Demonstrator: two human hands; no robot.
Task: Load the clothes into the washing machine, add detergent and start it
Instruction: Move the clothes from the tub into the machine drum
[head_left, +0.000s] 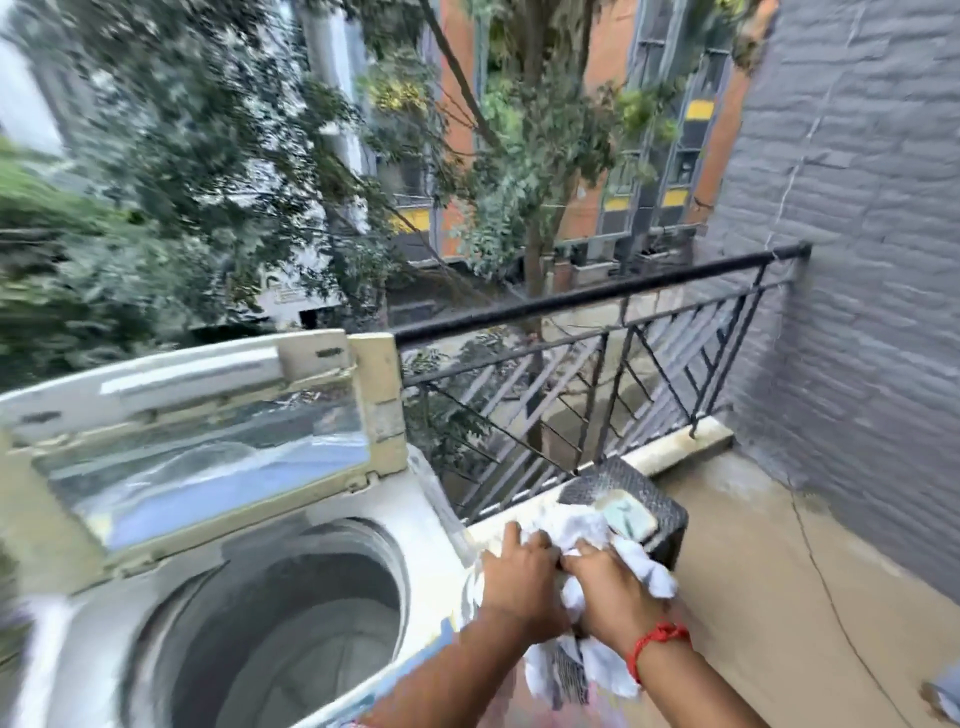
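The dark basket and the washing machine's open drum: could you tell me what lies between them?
In the head view, both hands, left and right, grip white clothes between the dark basket and the drum.

Both forearms reach forward toward one o'clock, wrists nearly touching. The left hand (519, 577) lies palm-down with fingers curled closed, gripping. The right hand (613, 592), a red thread around its wrist, is clenched just beside it, knuckles up.

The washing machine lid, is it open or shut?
Open. The lid stands tipped up behind the drum, so you can see straight down into the round tub.
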